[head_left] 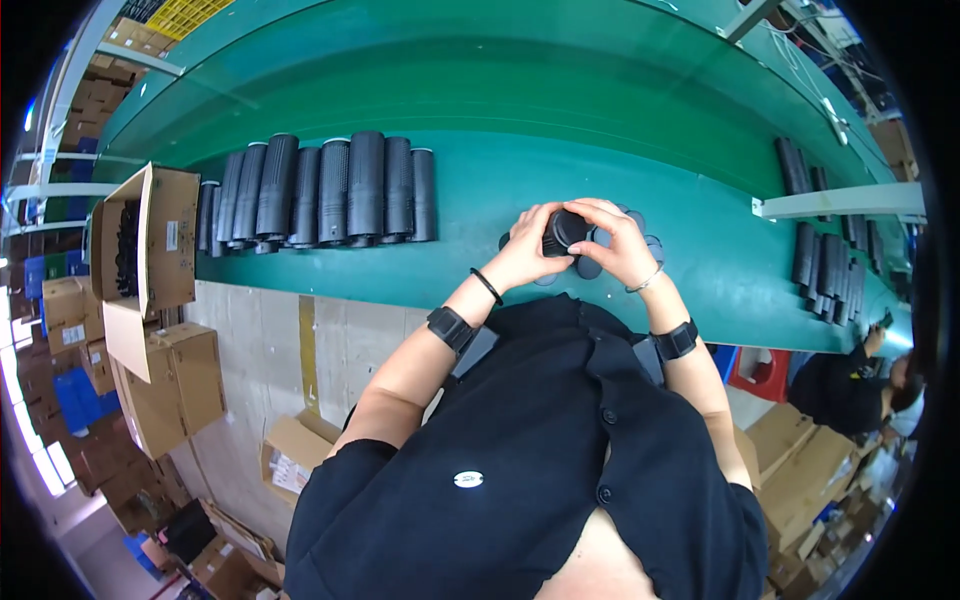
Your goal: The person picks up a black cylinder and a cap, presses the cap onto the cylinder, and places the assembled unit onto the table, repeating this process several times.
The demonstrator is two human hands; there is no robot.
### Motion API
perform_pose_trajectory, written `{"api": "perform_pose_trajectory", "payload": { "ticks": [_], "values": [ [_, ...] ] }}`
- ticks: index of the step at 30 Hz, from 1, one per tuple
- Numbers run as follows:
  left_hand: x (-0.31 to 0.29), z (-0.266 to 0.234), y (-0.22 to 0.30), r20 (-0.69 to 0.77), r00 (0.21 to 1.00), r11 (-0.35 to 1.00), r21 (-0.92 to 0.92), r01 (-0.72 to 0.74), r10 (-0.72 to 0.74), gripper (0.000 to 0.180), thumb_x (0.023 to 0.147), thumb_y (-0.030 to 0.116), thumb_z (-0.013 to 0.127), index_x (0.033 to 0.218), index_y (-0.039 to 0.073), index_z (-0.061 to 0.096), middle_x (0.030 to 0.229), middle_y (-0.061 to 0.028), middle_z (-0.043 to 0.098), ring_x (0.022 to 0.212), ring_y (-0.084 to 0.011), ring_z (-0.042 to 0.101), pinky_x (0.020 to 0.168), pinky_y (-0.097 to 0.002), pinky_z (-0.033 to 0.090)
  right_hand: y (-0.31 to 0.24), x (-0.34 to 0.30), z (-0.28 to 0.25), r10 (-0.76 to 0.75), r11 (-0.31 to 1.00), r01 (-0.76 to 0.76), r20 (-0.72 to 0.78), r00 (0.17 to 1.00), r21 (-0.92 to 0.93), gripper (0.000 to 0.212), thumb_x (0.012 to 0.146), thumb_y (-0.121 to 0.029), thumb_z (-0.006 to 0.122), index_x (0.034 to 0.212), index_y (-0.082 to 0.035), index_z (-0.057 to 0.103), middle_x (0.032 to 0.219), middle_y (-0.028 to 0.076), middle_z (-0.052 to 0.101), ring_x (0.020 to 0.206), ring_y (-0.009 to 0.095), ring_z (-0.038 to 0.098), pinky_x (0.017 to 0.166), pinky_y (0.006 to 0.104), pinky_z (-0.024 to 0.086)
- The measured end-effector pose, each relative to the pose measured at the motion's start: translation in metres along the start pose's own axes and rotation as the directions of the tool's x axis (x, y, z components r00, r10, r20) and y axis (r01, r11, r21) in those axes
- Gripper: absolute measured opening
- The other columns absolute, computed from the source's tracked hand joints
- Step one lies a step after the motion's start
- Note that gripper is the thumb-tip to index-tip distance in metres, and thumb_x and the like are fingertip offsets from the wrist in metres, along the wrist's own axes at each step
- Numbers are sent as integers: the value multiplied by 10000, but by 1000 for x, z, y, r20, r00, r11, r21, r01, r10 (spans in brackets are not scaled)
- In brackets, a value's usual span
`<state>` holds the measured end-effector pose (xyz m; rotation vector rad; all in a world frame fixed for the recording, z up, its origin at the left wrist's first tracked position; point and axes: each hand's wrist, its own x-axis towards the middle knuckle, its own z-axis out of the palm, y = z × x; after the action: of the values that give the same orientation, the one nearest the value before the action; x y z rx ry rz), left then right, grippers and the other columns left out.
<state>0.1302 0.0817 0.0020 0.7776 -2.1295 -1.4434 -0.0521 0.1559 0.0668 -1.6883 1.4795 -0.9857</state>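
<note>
Both of my hands are closed around a black cylinder with a round ribbed end, held over the green table near its front edge. My left hand grips its left side, thumb underneath. My right hand wraps it from the right, fingers over the top and thumb at its lower edge. Several dark grey round pieces lie on the table under and around my hands, partly hidden by them. To the left, several black ribbed tubes stand close together in a group.
An open cardboard box with black parts inside stands at the table's left end. More black tubes are at the right, near a white metal bar. Stacked cartons sit at the lower left. Another person is at the far right.
</note>
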Motion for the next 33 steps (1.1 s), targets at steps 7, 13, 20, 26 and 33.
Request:
{"api": "perform_pose_trajectory", "payload": {
  "ticks": [7,13,20,26,33],
  "values": [
    [4,1,-3,-5,995,995,10,-95,95,686,718,252,794,1284,44,466,1216,-193,540,1141,-365,522,954,-434,429,-15,-17,-34,169,986,-168,198,965,-20,729,653,-89,798,1328,-102,523,1212,158,592,1111,317,585,925,387,500],
    [-3,-4,-6,170,985,960,-268,83,-37,652,801,85,734,1348,29,384,1239,-116,497,1162,-201,496,994,-333,418,-3,-4,-23,142,962,-30,406,903,-270,698,630,-123,755,1290,-113,528,1041,196,655,994,387,617,820,451,503],
    [5,0,24,124,987,978,-167,126,-106,300,938,157,561,1204,25,513,1077,-90,579,988,-178,550,874,-303,453,-12,-4,-22,303,873,-47,463,833,-485,562,618,-121,744,1160,-101,601,953,180,671,957,359,635,810,444,515],
    [3,1,14,117,985,970,-195,147,-125,296,961,171,526,1216,21,507,1084,-63,565,990,-136,541,881,-279,449,-11,-3,-20,323,875,-61,484,813,-480,571,599,-149,760,1149,-102,613,972,152,689,967,344,644,834,435,513],
    [6,-2,21,78,987,964,-216,153,-140,311,939,128,549,1226,25,492,1099,-90,563,1008,-168,543,881,-295,453,-9,-18,-49,261,963,-200,433,863,-182,667,682,-208,788,1298,-124,547,948,126,678,937,258,660,778,383,524]
  ]
}}
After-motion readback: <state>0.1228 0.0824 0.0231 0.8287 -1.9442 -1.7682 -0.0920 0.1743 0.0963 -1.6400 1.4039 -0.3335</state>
